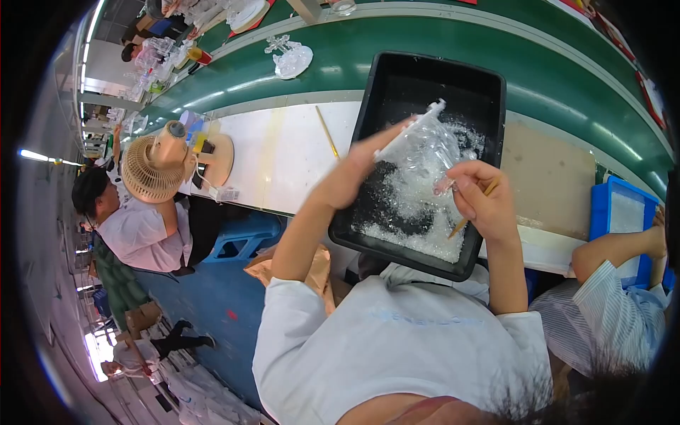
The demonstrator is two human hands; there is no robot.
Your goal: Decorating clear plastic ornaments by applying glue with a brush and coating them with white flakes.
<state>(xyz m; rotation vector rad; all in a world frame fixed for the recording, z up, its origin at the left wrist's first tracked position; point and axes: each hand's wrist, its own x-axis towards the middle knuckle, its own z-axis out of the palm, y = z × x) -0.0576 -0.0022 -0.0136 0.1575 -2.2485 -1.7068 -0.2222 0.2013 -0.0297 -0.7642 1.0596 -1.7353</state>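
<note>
Two bare hands meet over a black tray [425, 65] at a white-topped table [283, 142], with a clear plastic piece [428, 149] between them. The piece sits just above centre, tilted, its flat pale side turned toward 10 o'clock and its lumpy, transparent side facing the loose white granules [414, 198] that spread from mid-tray down to 5 o'clock. The left hand [354, 170] reaches in from 8 o'clock and lies along the pale side; its fingers are blurred, and whether that grip is closed or merely flat against the piece cannot be told. The right hand [482, 198], in from 4 o'clock, has a narrow grip: bent fingers hold a thin wooden stick [459, 227] slanting down over the granules, while thumb and forefinger come to the near edge of the piece.

The step in hand appears to be working the piece among the granules, some of which seem to cling to it. The next move, by the look of it, calls for a steady left palm, the piece kept inside the rim and the stick clear of its thin parts.

Out at 10 o'clock, a similar clear ornament [292, 60] rests on a green strip [559, 106]; nearer, a yellow stick [326, 132] lies on the table. A beige fan [152, 170] stands at 9 o'clock.
</note>
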